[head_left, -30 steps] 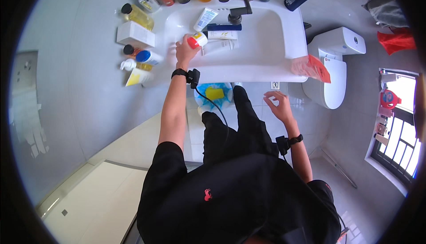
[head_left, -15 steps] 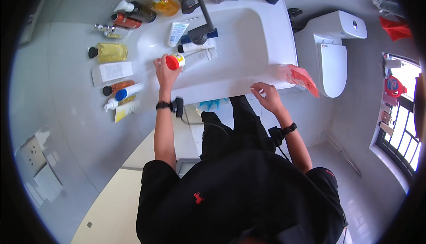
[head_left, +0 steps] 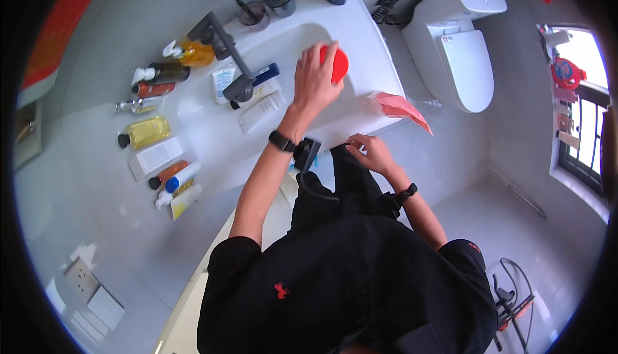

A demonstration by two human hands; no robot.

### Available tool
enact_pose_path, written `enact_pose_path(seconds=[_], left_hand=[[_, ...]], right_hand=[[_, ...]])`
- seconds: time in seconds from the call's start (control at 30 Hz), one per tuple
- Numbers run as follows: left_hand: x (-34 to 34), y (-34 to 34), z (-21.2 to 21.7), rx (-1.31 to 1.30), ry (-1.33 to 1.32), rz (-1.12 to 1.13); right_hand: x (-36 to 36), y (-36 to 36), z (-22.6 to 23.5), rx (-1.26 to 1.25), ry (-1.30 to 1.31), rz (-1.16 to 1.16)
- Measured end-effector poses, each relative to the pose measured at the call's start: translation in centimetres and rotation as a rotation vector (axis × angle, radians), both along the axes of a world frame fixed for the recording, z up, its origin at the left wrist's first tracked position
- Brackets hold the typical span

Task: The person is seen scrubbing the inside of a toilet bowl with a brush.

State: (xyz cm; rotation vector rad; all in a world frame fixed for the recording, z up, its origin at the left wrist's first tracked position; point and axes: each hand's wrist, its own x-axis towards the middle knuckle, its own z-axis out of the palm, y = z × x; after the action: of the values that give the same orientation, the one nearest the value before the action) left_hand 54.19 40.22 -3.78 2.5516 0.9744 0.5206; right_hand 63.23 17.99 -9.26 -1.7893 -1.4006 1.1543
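Around the sink (head_left: 365,51)
Bottles (head_left: 148,132) to its left, tubes (head_left: 262,110) in it, tub (head_left: 338,65) over it, toilet (head_left: 468,70) to its right.

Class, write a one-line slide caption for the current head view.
Over a white sink, the left hand grips a red-topped container; the right hand appears free.

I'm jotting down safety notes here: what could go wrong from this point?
The left hand grips the red-lidded container above the sink without the right hand supporting it, so it might slip and drop.

The pink bag hangs past the sink's edge and could slide to the floor if bumped.
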Motion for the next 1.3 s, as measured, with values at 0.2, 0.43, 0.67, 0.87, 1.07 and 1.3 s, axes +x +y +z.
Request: enact_pose_path(seconds=[0.2, 0.43, 0.67, 0.87, 1.07, 1.3], left_hand=[[9.0, 6.5, -2.0, 0.062, 0.011, 0.054], [10.5, 8.2, -4.6, 0.057, 0.094, 0.014], [10.8, 7.6, -5.8, 0.016, -0.053, -0.015], [7.0, 5.1, -4.1, 0.005, -0.264, 0.079], [-6.2, -2.0, -4.5, -0.091, -0.25, 0.312], [-23.1, -10.1, -6.0, -0.369, -0.126, 0.636]], right_hand=[[1.2, -2.1, -0.2, -0.028, -0.024, -0.107], [3.0, -3.7, -0.3, -0.063, 0.016, -0.202], [3.2, -3.1, -0.5, -0.041, -0.021, -0.196], [1.8, -1.3, 0.0, -0.028, -0.005, -0.071], [-1.6, 7.2, 3.2, 0.127, -0.004, 0.125], [-8.7, 21.9, -5.1, 0.261, -0.426, 0.426]])
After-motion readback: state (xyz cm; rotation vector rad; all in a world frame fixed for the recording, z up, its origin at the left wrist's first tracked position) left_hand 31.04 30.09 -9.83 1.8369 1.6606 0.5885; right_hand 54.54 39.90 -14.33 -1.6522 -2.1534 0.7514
